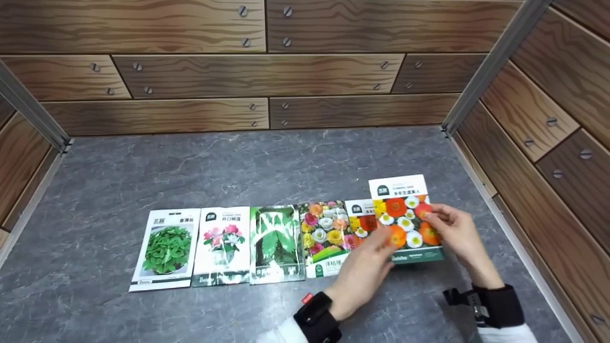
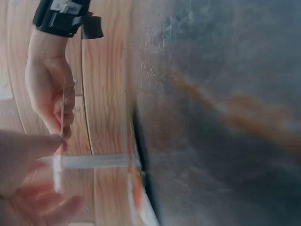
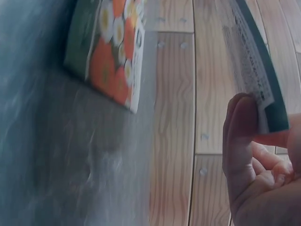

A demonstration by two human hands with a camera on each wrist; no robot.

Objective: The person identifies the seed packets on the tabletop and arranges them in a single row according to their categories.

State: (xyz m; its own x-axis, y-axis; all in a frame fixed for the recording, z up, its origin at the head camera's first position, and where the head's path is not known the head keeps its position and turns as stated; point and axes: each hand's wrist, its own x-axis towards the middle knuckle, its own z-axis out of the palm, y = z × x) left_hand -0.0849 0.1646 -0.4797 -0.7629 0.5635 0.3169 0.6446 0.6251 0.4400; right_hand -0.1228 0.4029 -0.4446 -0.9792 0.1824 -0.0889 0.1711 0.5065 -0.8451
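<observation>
A poppy seed packet, with orange and white flowers, is held above the grey surface at the right end of a row of packets. My right hand pinches its right edge between thumb and fingers; the right wrist view shows its printed back. My left hand, blurred, grips the lower left edge, its thumb against the packet in the left wrist view. Under and left of it lies a second poppy packet, partly covered. Beside that lies a packet with multicoloured flowers, its lower right hidden by my left hand.
Farther left in the row lie a green-leaf packet, a pink-flower packet and a green-herb packet. Wood-patterned panels wall the back and sides, with metal strips at the corners.
</observation>
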